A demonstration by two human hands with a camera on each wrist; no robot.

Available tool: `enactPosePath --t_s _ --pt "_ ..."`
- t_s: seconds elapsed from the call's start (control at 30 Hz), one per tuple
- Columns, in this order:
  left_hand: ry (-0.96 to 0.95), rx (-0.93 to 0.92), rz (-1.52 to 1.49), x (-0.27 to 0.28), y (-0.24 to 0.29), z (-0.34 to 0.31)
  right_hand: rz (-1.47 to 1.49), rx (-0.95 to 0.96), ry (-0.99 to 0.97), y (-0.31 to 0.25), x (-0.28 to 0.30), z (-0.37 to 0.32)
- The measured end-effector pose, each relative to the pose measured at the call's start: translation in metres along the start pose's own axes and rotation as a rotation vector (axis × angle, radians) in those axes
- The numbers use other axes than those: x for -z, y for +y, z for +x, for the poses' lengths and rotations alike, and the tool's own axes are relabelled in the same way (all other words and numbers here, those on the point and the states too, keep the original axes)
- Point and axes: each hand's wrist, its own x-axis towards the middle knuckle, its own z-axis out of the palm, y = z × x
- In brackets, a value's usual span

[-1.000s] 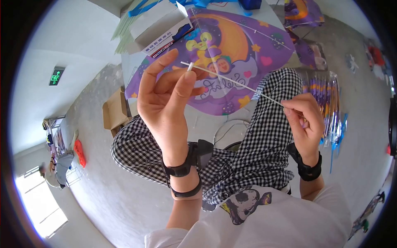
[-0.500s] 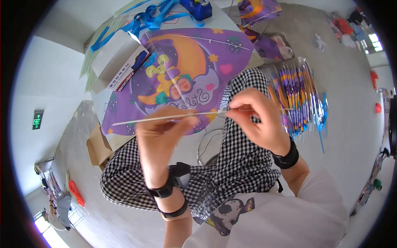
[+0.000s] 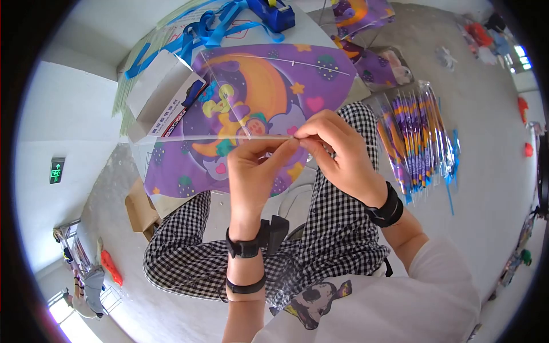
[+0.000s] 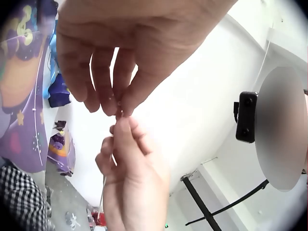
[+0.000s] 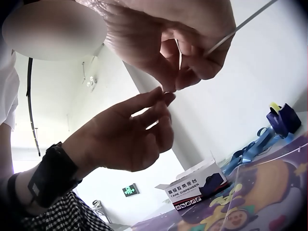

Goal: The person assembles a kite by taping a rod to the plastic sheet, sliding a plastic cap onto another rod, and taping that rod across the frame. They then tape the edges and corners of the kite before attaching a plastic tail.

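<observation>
In the head view the left hand [image 3: 251, 171] and right hand [image 3: 343, 154] meet fingertip to fingertip above a purple printed sheet [image 3: 314, 74]. A thin white rod [image 3: 189, 138] runs leftward from the pinched fingertips. Thumb and forefinger of the left hand [image 4: 130, 53] pinch at the meeting point in the left wrist view, fingertips touching those of the right hand [image 4: 137, 187]. A stretch of thin rod [image 5: 240, 25] passes by the right hand [image 5: 187, 43] in the right wrist view. The small piece between the fingertips is mostly hidden.
An open tape dispenser box [image 3: 163, 94] stands on the sheet's left. Blue ribbon [image 3: 211, 28] and a blue tape dispenser [image 3: 274, 14] lie behind. Wrapped purple bundles [image 3: 414, 137] are on the floor at right, and a cardboard box [image 3: 141, 208] is at left.
The hands were far apart along the rod, then closer; now their fingertips meet. The rod's longer part points left from them. The head view has shifted, moving the sheet leftward.
</observation>
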Motion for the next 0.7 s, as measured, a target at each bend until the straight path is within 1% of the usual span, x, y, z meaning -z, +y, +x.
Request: enactPosePath --t_s 0.1,0.13,0.17,0.2,0.23,0.3,0.33,0.37,0.43,0.5,0.57,0.63,0.7 --pt "-0.056 0.041 -0.025 -0.005 -0.011 0.019 -0.005 -0.003 -0.017 0.012 0.005 0.010" --pt "-0.065 0.013 0.005 -0.007 -0.011 0.027 -0.012 -0.009 -0.027 0.018 0.010 0.015" --pt "-0.079 -0.017 0.033 -0.011 -0.011 0.036 -0.070 0.063 -0.005 0.031 0.015 0.020" --pt "-0.097 -0.048 0.059 -0.016 -0.013 0.046 -0.113 0.034 0.033 0.043 0.024 0.024" --pt "-0.137 -0.138 0.312 -0.013 -0.022 0.059 -0.157 0.006 0.070 0.054 0.033 0.030" --pt "-0.122 -0.333 0.782 -0.015 -0.043 0.085 -0.238 -0.021 0.153 0.089 0.048 0.043" --pt "-0.109 -0.430 1.017 -0.018 -0.056 0.100 -0.272 -0.039 0.149 0.109 0.054 0.052" --pt "-0.197 -0.373 1.050 -0.020 -0.070 0.118 -0.305 -0.058 0.145 0.128 0.059 0.060" --pt "-0.212 -0.472 1.170 -0.021 -0.114 0.152 -0.368 -0.068 0.126 0.165 0.060 0.079" --pt "-0.222 -0.539 1.291 -0.018 -0.137 0.164 -0.430 -0.056 0.088 0.197 0.054 0.099" --pt "-0.229 -0.582 1.424 -0.010 -0.144 0.162 -0.418 -0.085 0.036 0.225 0.042 0.117" --pt "-0.292 -0.508 1.391 0.003 -0.141 0.151 -0.407 -0.088 -0.002 0.250 0.025 0.127" --pt "-0.339 -0.427 1.376 0.015 -0.133 0.133 -0.396 -0.106 -0.031 0.262 0.010 0.126"
